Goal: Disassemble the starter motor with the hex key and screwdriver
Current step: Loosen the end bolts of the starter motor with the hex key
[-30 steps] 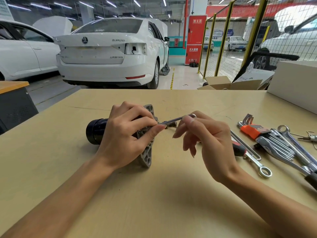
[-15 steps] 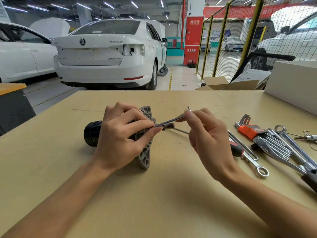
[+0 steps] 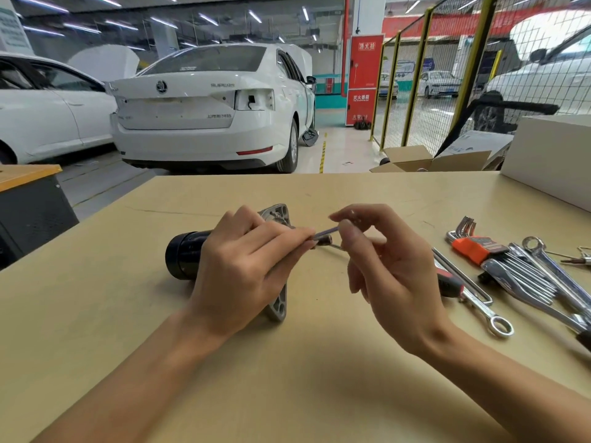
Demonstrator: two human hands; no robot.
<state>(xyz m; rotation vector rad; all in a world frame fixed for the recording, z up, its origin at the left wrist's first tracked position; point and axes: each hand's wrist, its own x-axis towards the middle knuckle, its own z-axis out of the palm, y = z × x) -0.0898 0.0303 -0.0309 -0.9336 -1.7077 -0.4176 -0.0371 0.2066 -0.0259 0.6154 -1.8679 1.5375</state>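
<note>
**Tan tabletop, starter motor under the left hand**

Tan board forms the tabletop [image 3: 96, 314], the widest thing in view. On it, just left of centre, the starter motor [image 3: 184, 255] lies on its side, black cylindrical end pointing left and grey metal flange [image 3: 279, 306] standing on edge to the right. The left hand [image 3: 243, 276] lies over the motor body, its fingers curled round the housing, fingertips reaching to the flange's far side. The right hand [image 3: 393, 276] is raised just right of the motor; thumb and forefinger pinch a thin metal rod, seemingly the hex key [image 3: 326, 232], which runs leftward to the left fingertips, the other fingers loosely bent. To the right lie a spread of chrome wrenches [image 3: 543, 282], a set of hex keys in an orange holder [image 3: 473, 247], and a screwdriver [image 3: 447, 282] with red-and-black handle, partly hidden behind the right hand.
</note>
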